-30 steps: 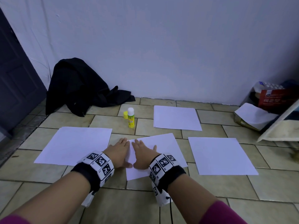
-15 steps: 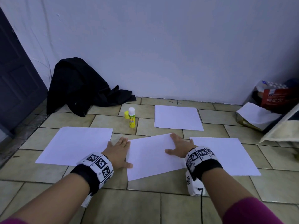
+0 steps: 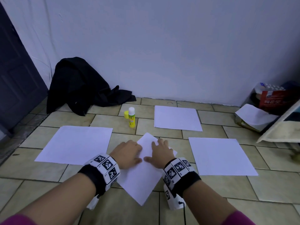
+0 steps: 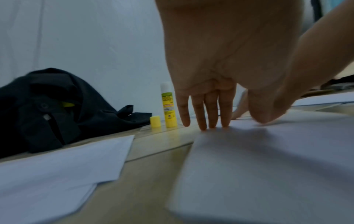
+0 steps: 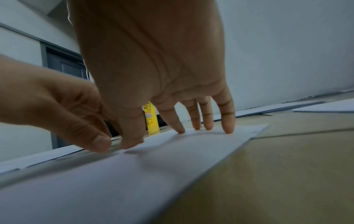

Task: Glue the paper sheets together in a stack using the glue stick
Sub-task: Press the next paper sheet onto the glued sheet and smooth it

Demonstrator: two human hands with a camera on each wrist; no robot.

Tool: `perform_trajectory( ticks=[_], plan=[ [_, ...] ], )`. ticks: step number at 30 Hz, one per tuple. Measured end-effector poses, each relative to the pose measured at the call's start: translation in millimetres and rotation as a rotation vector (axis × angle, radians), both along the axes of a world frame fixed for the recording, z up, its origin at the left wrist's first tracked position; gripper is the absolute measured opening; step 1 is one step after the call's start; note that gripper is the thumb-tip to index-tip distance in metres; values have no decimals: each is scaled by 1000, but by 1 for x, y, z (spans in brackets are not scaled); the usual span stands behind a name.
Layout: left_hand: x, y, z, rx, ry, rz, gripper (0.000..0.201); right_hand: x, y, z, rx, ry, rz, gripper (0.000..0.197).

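A white paper sheet (image 3: 142, 177) lies turned like a diamond on the tiled floor in front of me. My left hand (image 3: 128, 154) rests flat at its left edge, fingers straight (image 4: 203, 115). My right hand (image 3: 159, 153) presses flat on the sheet (image 5: 134, 174), fingertips (image 5: 228, 127) spread near its far edge. Three more white sheets lie around: one on the left (image 3: 76, 144), one at the back (image 3: 177, 118), one on the right (image 3: 219, 156). The yellow glue stick (image 3: 131, 117) stands upright and uncapped beyond the hands, its yellow cap (image 3: 126, 114) beside it.
A black garment (image 3: 79, 88) is heaped against the wall at back left. A dark door (image 3: 14, 82) is on the left. Boxes and a bag with a loose sheet (image 3: 253, 116) crowd the right corner. Bare tiles (image 3: 203, 207) lie near me.
The middle sheet has been turned from nearly square-on to a diamond. My right hand came back from the sheet's right edge toward the middle, next to the left hand.
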State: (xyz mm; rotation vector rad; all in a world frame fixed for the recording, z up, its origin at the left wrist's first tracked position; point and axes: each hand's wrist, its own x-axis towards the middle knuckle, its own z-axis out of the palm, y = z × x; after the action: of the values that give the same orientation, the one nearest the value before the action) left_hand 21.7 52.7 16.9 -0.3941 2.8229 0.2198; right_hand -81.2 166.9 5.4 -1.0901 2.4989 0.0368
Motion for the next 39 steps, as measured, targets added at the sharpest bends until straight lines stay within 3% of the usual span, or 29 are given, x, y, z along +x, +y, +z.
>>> perform_trajectory(
  ticks=[5, 7, 10, 12, 16, 22, 25, 27, 29, 32, 35, 37, 39],
  plan=[
    [1, 5, 8, -28, 63, 97, 28, 15, -12, 0, 1, -28, 13, 67],
    [1, 0, 5, -23, 61, 180, 52, 19, -16, 3, 6, -82, 128, 69],
    [0, -6, -7, 0, -90, 280, 97, 19, -22, 5, 36, -129, 266, 78],
    [2, -8, -11, 12, -205, 286, 102, 21, -28, 6, 34, -129, 335, 81],
    [6, -9, -14, -77, -283, 216, 97, 22, -32, 11, 13, -187, 394, 80],
    [6, -11, -16, -126, -313, 210, 96, -26, -8, 14, 42, -208, 149, 63],
    [9, -11, -17, -117, -292, 206, 95, -38, -2, 13, 26, -197, 98, 68],
    [9, -11, -17, -124, -290, 201, 95, -40, -1, 10, 17, -182, 124, 81],
    [10, -11, -15, -149, -283, 191, 97, -37, 0, 8, 21, -119, 159, 97],
    [9, -8, -11, -185, -211, 192, 101, -29, 3, 12, 6, 137, 144, 91],
    [11, -9, -1, -153, -85, 220, 76, -18, 5, 11, 30, 255, 145, 62],
    [14, -12, 8, -180, -82, 179, 52, -10, 5, 7, 23, 190, 158, 44],
    [17, -13, 14, -150, -95, 154, 37, -8, 5, 0, -8, 103, 211, 46]
  ],
)
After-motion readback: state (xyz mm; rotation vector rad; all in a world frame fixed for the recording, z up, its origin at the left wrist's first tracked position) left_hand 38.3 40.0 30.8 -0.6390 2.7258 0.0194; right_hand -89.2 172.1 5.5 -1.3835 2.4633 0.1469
